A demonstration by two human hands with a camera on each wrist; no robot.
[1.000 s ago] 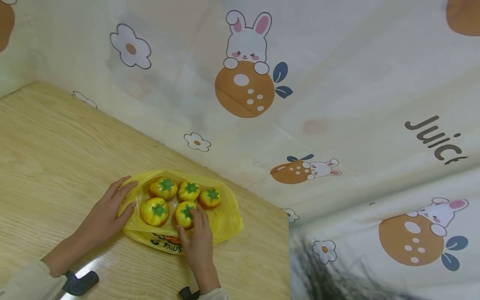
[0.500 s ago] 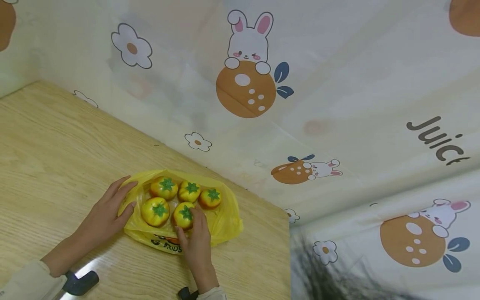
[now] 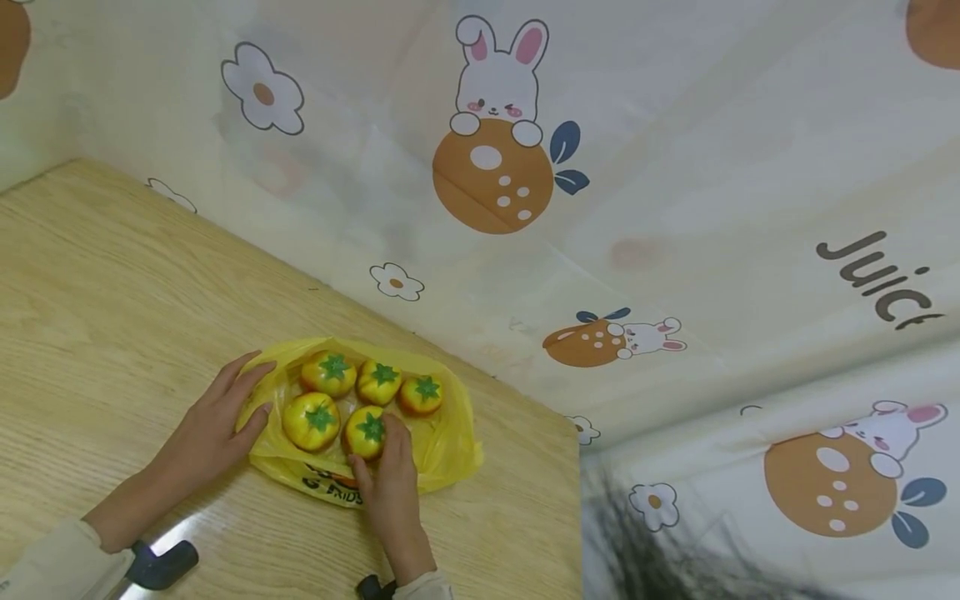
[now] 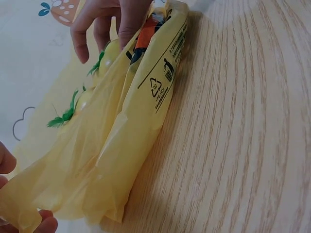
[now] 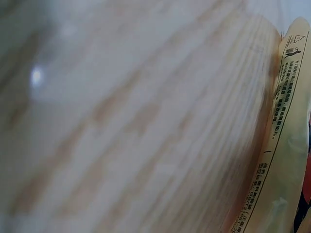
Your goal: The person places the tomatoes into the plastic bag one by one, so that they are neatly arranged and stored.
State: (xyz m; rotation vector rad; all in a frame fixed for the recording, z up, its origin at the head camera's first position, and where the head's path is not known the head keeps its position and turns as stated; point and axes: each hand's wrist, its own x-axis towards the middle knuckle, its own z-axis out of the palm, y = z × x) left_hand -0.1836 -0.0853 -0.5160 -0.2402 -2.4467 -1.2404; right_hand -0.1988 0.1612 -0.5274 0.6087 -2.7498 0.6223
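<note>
A yellow plastic bag (image 3: 453,417) lies open on the table, with several yellow-orange persimmons with green star-shaped leaf caps inside. My left hand (image 3: 217,421) is at the bag's left edge; in the left wrist view its fingertips (image 4: 6,160) and thumb hold the thin film. My right hand (image 3: 393,492) reaches over the bag's near side and grips the front middle persimmon (image 3: 362,435), thumb on the near side and fingers on the right. To its left sits another persimmon (image 3: 306,422); three more stand in a row behind. The right wrist view shows no fingers.
The wood-grain table (image 3: 135,300) ends at the right, beyond the bag. A pale curtain (image 3: 337,192) printed with rabbits and flowers hangs along the back. Dark curved pieces (image 3: 161,567) sit by both sleeves.
My right hand has shifted slightly left, and the gripped persimmon has moved left with it, toward its neighbour. The left hand has stayed at the bag's edge.
</note>
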